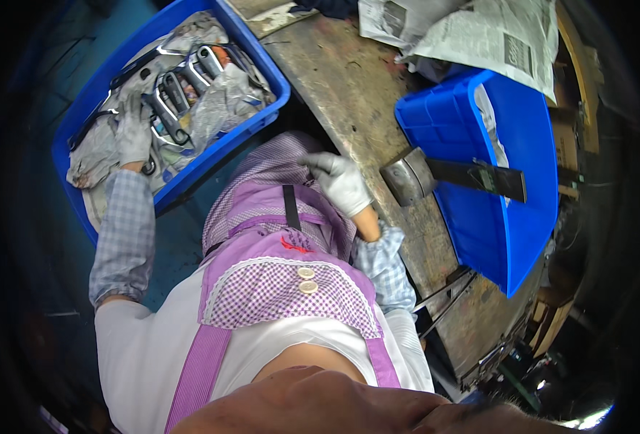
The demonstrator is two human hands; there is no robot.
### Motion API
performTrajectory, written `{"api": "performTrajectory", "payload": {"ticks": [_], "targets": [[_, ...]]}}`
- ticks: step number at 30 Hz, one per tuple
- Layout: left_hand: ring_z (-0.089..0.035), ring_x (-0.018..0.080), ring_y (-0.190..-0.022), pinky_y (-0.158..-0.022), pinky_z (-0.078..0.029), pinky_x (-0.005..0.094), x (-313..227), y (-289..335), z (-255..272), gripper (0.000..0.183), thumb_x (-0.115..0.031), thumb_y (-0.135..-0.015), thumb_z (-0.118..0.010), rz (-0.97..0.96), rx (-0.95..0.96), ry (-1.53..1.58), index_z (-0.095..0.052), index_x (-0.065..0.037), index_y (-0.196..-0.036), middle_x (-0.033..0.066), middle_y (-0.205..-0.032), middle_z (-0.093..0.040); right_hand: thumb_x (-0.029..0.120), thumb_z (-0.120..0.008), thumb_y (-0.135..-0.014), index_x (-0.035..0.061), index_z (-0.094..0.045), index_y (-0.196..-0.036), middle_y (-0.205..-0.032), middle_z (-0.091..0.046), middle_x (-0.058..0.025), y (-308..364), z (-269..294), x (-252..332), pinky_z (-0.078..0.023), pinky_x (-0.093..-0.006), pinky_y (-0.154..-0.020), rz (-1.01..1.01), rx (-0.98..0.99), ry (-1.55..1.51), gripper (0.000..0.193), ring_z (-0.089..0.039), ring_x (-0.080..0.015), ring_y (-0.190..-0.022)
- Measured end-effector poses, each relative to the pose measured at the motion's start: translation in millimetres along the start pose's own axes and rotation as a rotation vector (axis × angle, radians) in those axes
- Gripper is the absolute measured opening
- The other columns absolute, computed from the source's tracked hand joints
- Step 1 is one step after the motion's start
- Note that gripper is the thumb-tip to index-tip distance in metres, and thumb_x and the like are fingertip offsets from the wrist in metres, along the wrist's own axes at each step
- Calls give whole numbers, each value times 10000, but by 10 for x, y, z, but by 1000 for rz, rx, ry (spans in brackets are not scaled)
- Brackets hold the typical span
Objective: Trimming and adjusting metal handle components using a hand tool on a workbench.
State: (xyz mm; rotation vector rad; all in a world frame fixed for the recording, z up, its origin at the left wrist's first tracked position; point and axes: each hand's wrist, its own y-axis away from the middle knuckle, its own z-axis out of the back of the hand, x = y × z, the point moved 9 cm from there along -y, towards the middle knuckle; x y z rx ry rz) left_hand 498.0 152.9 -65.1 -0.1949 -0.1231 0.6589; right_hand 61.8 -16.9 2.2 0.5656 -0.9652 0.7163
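My left hand [133, 132], in a pale work glove, reaches into a blue plastic bin [280, 83] on the left. Its fingers are stretched out over crumpled newspaper [92, 155], beside several dark metal parts [166, 119] with shiny edges and long slots. Whether the fingertips touch a part cannot be made out. My right hand [340, 182], in a white glove, hovers by the workbench edge above my lap. Its fingers point left, loosely extended, and nothing shows in them. A rounded metal block [408, 177] with a flat dark bar [479, 179] is nearest to it.
A worn workbench [356, 94] runs along my right side. Past the block, a second blue bin [511, 239] lies tipped on its side, with newspaper sheets [486, 43] over its far end. Thin metal rods [446, 293] stick out near the bench's front edge.
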Motion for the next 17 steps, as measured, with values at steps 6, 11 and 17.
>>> {"api": "performTrajectory", "payload": {"ticks": [6, 11, 17], "targets": [[-487, 349, -1362, -1117, -389, 470, -1230, 12, 1203, 466, -281, -991, -620, -207, -280, 309, -558, -94, -1414, 175, -1416, -570, 163, -588, -928, 143, -674, -1270, -1120, -706, -200, 886, 9, -1340, -547, -425, -905, -387, -103, 496, 353, -677, -368, -1034], [-674, 306, -956, -831, -524, 407, -3635, 1065, 854, 289, -229, -857, -678, -764, 613, 653, -714, -81, -1102, 117, -1006, -708, 166, -590, -924, 145, -684, -1251, -1131, -704, -187, 1193, 119, -1301, -539, -450, -897, -456, -115, 371, 342, -672, -380, -1016], [-651, 262, -958, -829, -455, 395, -4599, 2004, -613, 340, -284, -766, -734, -1303, 465, 33, -753, -89, -1044, 57, -981, -704, 271, -651, -895, 134, -686, -1245, -1051, -717, -155, 1637, -76, -1167, -543, -434, -884, -431, 36, 476, 377, -680, -358, -972]]}}
